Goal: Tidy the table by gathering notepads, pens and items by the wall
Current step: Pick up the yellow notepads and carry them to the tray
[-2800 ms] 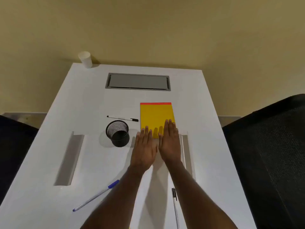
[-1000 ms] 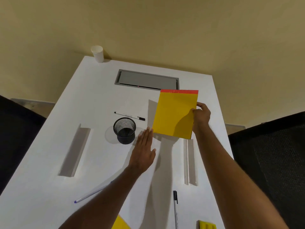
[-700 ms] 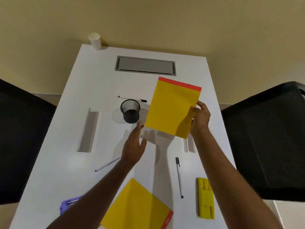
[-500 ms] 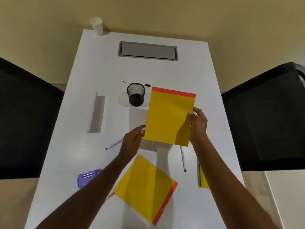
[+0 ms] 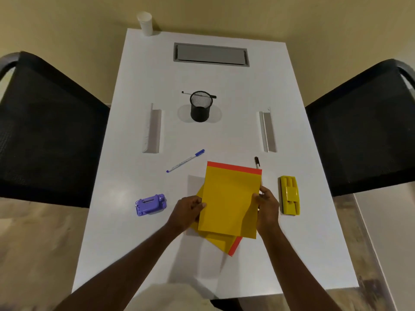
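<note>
Your left hand (image 5: 187, 211) and right hand (image 5: 266, 206) grip the side edges of a yellow notepad (image 5: 231, 198), red strip away from you, held over a second yellow notepad (image 5: 221, 242) lying skewed on the white surface (image 5: 139, 243). A blue pen (image 5: 185, 160) lies beyond, a mesh pen cup (image 5: 200, 106) farther toward the wall.

Bench layout
Held notepad (image 5: 231, 200) over second notepad (image 5: 224, 242); stapler (image 5: 289, 195) right, hole punch (image 5: 150, 204) left, pen cup (image 5: 200, 106) behind.
</note>
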